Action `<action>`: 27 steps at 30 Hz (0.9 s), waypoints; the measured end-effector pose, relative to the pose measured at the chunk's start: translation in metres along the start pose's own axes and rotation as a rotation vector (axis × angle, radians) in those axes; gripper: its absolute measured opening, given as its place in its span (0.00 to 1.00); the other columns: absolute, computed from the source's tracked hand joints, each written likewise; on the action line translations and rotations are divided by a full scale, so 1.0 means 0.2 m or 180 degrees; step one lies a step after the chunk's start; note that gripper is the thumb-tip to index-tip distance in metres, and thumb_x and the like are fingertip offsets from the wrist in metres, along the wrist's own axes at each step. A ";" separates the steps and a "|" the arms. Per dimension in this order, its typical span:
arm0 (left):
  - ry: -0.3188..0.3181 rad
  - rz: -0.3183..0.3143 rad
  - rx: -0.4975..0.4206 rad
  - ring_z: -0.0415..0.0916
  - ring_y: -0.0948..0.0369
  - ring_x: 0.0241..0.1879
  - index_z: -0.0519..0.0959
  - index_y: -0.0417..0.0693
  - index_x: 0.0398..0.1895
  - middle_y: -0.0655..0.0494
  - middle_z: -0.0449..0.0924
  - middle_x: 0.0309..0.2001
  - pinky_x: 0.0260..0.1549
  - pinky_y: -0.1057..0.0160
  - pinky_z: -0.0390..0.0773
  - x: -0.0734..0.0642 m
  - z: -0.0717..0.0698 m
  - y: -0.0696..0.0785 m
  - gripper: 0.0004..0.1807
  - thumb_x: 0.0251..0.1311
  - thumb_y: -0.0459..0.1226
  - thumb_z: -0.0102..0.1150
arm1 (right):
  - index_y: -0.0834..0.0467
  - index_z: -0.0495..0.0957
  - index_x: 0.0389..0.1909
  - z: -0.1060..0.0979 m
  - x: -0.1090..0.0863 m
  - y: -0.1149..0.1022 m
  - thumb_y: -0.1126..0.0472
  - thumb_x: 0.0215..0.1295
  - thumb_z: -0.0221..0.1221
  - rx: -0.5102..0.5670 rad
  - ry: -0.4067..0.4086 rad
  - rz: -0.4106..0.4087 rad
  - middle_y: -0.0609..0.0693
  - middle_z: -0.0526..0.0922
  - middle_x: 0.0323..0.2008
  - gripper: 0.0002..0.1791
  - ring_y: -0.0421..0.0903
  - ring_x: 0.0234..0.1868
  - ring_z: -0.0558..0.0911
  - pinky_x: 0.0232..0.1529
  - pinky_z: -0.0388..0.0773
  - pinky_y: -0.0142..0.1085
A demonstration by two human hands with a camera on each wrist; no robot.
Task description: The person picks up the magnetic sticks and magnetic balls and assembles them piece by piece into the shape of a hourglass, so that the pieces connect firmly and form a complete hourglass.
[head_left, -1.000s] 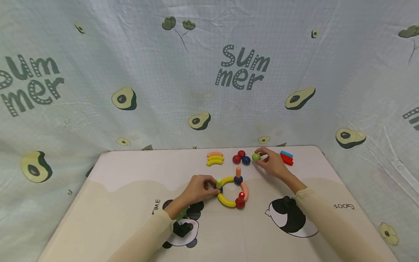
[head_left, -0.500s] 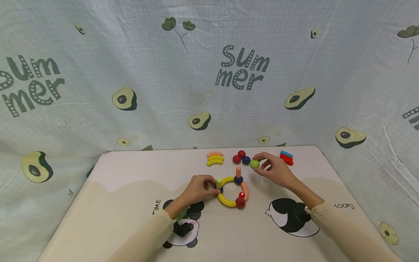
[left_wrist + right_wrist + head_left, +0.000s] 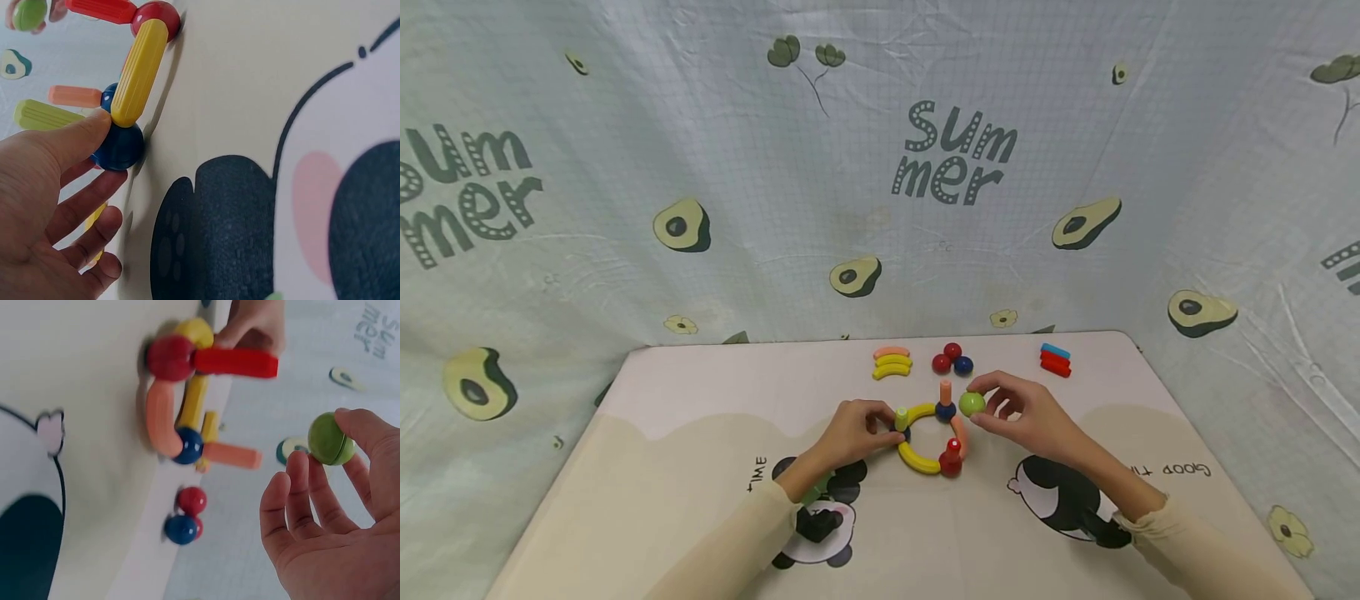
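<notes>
My right hand [image 3: 1030,421] pinches a green ball [image 3: 330,439] between thumb and fingers, above the table beside a ring-shaped build of toy rods and balls. At the ring's left, my left hand [image 3: 852,435] pinches a dark blue ball [image 3: 119,149] that carries an upright light green rod [image 3: 902,418]. Two curved yellow rods [image 3: 917,460] and a curved orange rod [image 3: 161,419] form the ring's sides. Its front red ball [image 3: 951,465] bears a red rod [image 3: 236,363]; its back blue ball [image 3: 188,445] bears a straight orange rod [image 3: 946,392].
Behind the ring lie loose curved yellow rods [image 3: 892,372] with an orange one, two red balls with a blue ball [image 3: 963,366], and red rods [image 3: 1056,363] with a blue one. A printed cloth [image 3: 775,292] hangs behind the table [image 3: 700,379].
My right hand has lifted the green ball from the back row and brought it forward and left, close to the ring. My left hand has stayed in place at the blue ball.
</notes>
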State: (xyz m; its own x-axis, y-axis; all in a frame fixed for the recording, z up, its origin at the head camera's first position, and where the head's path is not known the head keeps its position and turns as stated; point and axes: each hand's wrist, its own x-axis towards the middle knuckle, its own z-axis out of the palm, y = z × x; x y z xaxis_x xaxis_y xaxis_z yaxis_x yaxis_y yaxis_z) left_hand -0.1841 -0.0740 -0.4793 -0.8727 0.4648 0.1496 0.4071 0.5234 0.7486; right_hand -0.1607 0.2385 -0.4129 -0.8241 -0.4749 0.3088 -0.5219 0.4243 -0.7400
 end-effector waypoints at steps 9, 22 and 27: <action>0.0006 -0.0022 0.0012 0.71 0.61 0.29 0.87 0.48 0.41 0.57 0.87 0.37 0.29 0.68 0.69 0.00 0.00 0.00 0.11 0.59 0.42 0.75 | 0.49 0.80 0.55 0.08 -0.06 -0.07 0.61 0.64 0.71 0.0251 -0.0142 -0.0064 0.42 0.83 0.46 0.20 0.43 0.40 0.82 0.38 0.82 0.35; 0.0021 0.0019 -0.0029 0.71 0.60 0.29 0.87 0.48 0.41 0.57 0.87 0.36 0.29 0.68 0.69 -0.01 0.01 -0.01 0.11 0.59 0.41 0.75 | 0.46 0.79 0.56 0.18 -0.11 -0.07 0.60 0.64 0.71 0.0289 -0.0131 0.0003 0.40 0.83 0.44 0.20 0.52 0.41 0.82 0.38 0.83 0.35; 0.0004 0.0032 -0.0045 0.71 0.60 0.29 0.87 0.48 0.41 0.57 0.87 0.36 0.29 0.68 0.69 -0.01 0.00 -0.01 0.11 0.59 0.41 0.75 | 0.46 0.80 0.55 0.20 -0.12 -0.05 0.60 0.65 0.71 0.0267 -0.0091 -0.0027 0.41 0.82 0.42 0.19 0.47 0.38 0.81 0.34 0.81 0.33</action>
State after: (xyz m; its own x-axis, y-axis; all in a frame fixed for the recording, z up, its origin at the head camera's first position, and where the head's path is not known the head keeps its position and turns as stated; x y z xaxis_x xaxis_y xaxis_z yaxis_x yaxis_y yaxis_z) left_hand -0.1827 -0.0760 -0.4819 -0.8689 0.4692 0.1579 0.4120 0.5086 0.7560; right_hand -0.1260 0.2146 -0.4368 -0.8124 -0.5005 0.2991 -0.5076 0.3545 -0.7853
